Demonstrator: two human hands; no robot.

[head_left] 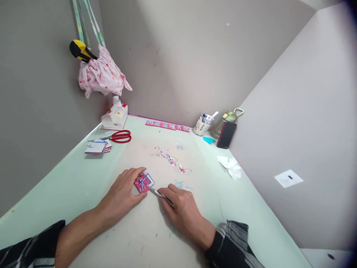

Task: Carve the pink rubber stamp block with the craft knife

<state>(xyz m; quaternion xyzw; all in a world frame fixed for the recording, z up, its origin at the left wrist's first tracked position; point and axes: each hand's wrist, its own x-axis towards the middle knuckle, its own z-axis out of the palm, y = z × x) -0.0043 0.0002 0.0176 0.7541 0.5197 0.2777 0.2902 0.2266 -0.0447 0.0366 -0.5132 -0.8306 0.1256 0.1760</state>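
My left hand [124, 187] grips a small square stamp block [142, 184] by its edges, between thumb and fingers. The block's face is partly red and partly white, with blue drawn lines. In my right hand [181, 204] is a slim metal carving knife [156, 192], held like a pen. Its tip meets the block's lower right side. Red, white and blue shavings [170, 159] lie scattered on the table beyond my hands.
Red-handled scissors [121, 136] and stacked squares [95, 146] lie at left, below a tissue pack [115, 116]. Carved red strips [167, 125] line the back edge. A pen cup [202, 125], bottle [220, 126], phone [227, 135] and crumpled tissue [230, 166] stand or lie at right.
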